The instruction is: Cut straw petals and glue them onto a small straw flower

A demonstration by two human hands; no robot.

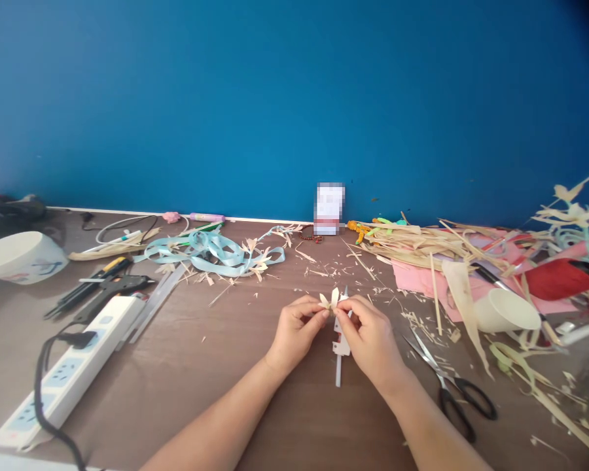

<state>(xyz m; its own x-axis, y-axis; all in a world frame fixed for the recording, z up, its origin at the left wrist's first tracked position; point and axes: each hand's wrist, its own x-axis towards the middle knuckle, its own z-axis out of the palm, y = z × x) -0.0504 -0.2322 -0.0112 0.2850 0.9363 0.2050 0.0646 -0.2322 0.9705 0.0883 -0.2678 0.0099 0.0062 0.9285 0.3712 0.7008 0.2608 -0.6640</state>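
A small flower of pale dried husk petals [334,298] is pinched between my two hands, above the middle of the table. My left hand [299,329] has thumb and forefinger closed on its left side. On the other side, my right hand [368,330] grips it in the same way, by the right petal. Beneath my right hand lies a white hot glue gun [342,345], partly hidden, with a clear glue stick [338,373] poking out toward me. Black-handled scissors [446,383] rest to the right of my right forearm, blades apart.
A white power strip [73,373] with a black plug, a dark glue gun [115,291] and a white bowl [24,258] stand at left. Light blue ribbon [211,252] lies behind them. Husk strips [422,242], a paper cup [508,311] and scraps crowd the right. A blue wall [275,111] closes the back.
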